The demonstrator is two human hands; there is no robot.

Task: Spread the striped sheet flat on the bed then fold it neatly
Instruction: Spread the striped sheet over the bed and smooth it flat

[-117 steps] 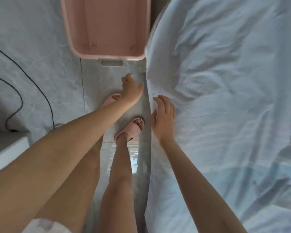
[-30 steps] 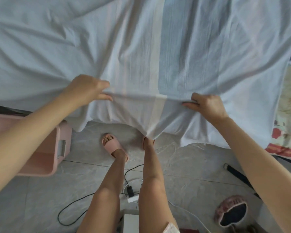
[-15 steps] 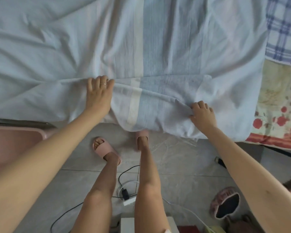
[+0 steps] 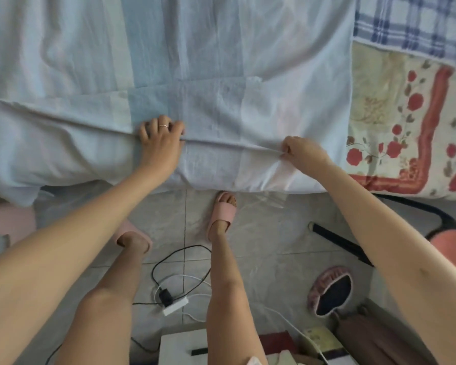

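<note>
The striped sheet (image 4: pixel 216 61), pale blue with white and darker blue bands, lies across the bed with its near strip folded back over itself along the bed's edge. My left hand (image 4: pixel 161 142), wearing a ring, lies knuckles up on a crease of the folded strip with its fingertips curled into the cloth. My right hand (image 4: pixel 304 152) pinches the same crease further right, near the sheet's right edge. The sheet's near edge hangs a little over the bed's side.
A floral quilt (image 4: pixel 406 122) and a blue checked cloth (image 4: pixel 416 25) lie on the bed to the right. On the tiled floor are a cable and charger (image 4: pixel 169 299), a pink tub (image 4: pixel 3 227) at left, a dark tube (image 4: pixel 340 243) and clutter at lower right.
Since 3.9 s ago the view swung from the bed's side to face the sheet. In the last second my hands folded the near strip up, then both shifted right along the crease.
</note>
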